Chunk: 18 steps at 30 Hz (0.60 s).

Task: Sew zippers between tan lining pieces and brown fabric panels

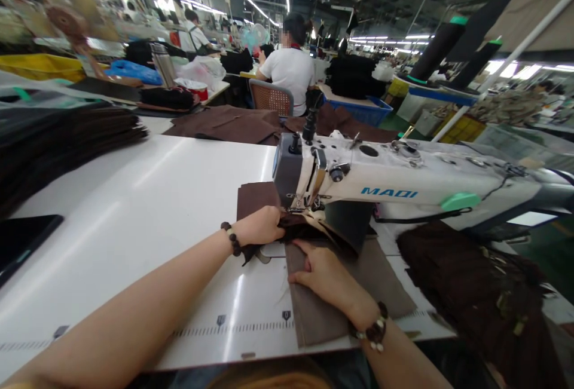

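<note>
A white sewing machine [390,168] stands across the table, its needle area just beyond my hands. My left hand [260,226] is closed on the edge of a dark brown fabric piece [258,195] beside the presser foot. Folded layers of the fabric run under the needle; the needle tip itself is hidden. My right hand [325,272] lies on a flat grey-brown fabric panel [320,323] in front of the machine, thumb and fingers spread. A dark flap of cloth [347,224] curls up under the machine arm.
Stacked dark fabric [58,144] lies at the left, near a black flat device [27,242]. More dark brown pieces [475,287] hang at the right edge. Brown cloth [228,123] lies behind the table. A seated person [289,66] works ahead.
</note>
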Each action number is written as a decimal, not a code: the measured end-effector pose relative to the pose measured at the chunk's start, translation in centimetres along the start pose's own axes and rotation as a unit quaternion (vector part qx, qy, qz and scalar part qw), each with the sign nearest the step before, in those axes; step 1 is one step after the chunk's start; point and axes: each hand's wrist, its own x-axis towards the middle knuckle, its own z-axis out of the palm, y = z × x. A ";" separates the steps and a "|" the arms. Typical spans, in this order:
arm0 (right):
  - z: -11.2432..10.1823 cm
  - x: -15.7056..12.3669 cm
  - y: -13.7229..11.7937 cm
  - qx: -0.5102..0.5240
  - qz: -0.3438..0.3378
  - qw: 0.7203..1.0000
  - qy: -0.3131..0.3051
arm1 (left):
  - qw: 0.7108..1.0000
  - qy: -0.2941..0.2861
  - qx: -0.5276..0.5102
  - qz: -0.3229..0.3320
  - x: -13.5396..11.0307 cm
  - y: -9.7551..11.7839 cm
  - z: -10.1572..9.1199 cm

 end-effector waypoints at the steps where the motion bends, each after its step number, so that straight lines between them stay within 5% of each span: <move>1: -0.1 0.0 0.0 0.010 -0.001 1.000 -0.009 | 1.000 0.000 0.012 -0.001 -0.3 0.4 0.2; 9: -0.2 0.1 -0.1 0.036 -0.013 0.999 -0.006 | 0.985 0.088 0.145 -0.039 -1.1 1.6 3.4; 13: -0.4 -0.5 0.2 0.052 -0.006 0.998 -0.029 | 0.986 0.089 0.140 -0.015 -1.0 1.3 3.2; 15: -0.7 -1.1 0.6 0.116 -0.011 0.986 -0.116 | 0.988 0.094 0.122 0.002 -1.1 1.0 2.5; 18: -1.4 -1.4 1.3 0.218 0.009 0.925 -0.311 | 0.991 0.134 -0.015 0.013 -1.5 0.2 1.8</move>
